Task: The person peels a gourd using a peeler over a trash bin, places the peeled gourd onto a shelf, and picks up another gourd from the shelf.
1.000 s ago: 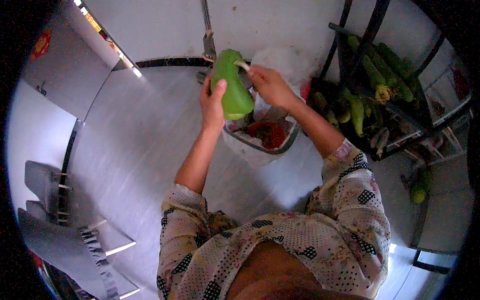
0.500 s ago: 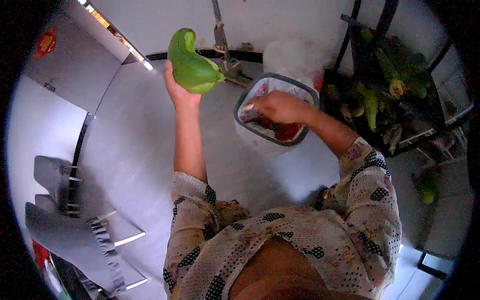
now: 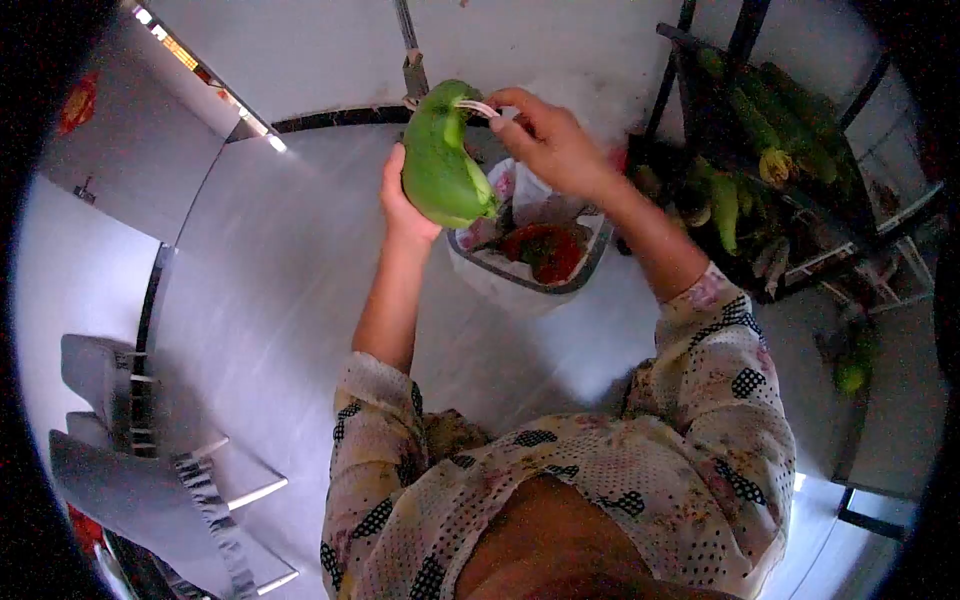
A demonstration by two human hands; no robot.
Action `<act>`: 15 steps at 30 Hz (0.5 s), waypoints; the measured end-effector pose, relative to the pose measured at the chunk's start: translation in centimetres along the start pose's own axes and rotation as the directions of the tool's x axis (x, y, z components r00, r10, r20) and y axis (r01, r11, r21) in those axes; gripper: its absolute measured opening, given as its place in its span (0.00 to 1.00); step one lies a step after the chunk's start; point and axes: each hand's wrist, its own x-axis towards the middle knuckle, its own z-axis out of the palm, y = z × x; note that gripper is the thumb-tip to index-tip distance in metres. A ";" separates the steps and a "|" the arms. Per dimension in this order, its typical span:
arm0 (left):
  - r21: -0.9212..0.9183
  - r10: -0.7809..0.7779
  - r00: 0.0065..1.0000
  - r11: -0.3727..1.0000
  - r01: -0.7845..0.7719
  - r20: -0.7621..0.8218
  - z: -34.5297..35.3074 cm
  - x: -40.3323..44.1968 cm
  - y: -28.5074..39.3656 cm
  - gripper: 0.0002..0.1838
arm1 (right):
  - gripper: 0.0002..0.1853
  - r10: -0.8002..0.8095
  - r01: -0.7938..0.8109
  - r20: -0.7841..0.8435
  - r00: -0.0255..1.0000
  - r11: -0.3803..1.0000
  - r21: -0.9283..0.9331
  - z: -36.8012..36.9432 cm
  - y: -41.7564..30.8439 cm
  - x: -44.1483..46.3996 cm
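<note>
A curved green gourd (image 3: 428, 165) is in my left hand (image 3: 405, 205), which is wrapped round its lower left side. Lighter green strips along its right side look peeled. My right hand (image 3: 555, 145) is closed on a white-handled peeler (image 3: 478, 106), whose head touches the gourd's upper part. The blade itself is too small to make out. Just below and right of the gourd stands a lined waste bin (image 3: 565, 287) with a grey rim and reddish and dark scraps inside.
At the right a dark rack (image 3: 860, 235) holds several long green vegetables (image 3: 755, 120). Grey chairs (image 3: 130, 500) stand at the lower left. A pole (image 3: 407, 35) leans by the back wall, and another green vegetable (image 3: 852, 375) lies low on the right.
My right hand has risen from over the bin to the gourd's upper part, bringing the peeler against it. My left hand and the gourd have shifted right and slightly down.
</note>
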 end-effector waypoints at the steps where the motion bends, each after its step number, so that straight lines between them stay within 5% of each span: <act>1: 0.008 0.004 0.999 1.000 -0.003 -0.036 0.1 -0.1 -0.2 0.30 | 0.14 0.007 -0.007 -0.005 1.000 0.999 -0.040 0.4 -1.0 -0.2; 5: 0.054 0.023 0.999 0.998 -0.021 -0.029 -1.5 -0.3 -0.5 0.30 | 0.12 -0.109 0.123 0.106 0.988 0.983 -0.138 2.2 -1.0 -1.2; 6: 0.066 0.045 0.997 0.997 -0.041 -0.062 -1.4 -0.5 -0.5 0.30 | 0.11 0.004 0.042 0.219 0.976 0.979 -0.202 2.1 -1.9 -1.4; 11: -0.022 -0.010 0.998 1.000 0.008 -0.069 -1.9 -1.3 0.4 0.28 | 0.08 -0.061 0.075 0.229 0.971 0.996 -0.053 2.3 -1.3 -1.7; 15: 0.150 0.084 0.995 0.986 -0.075 -0.053 -1.7 -1.2 0.8 0.29 | 0.08 -0.158 0.184 0.330 0.931 0.982 -0.049 0.7 -0.7 -1.6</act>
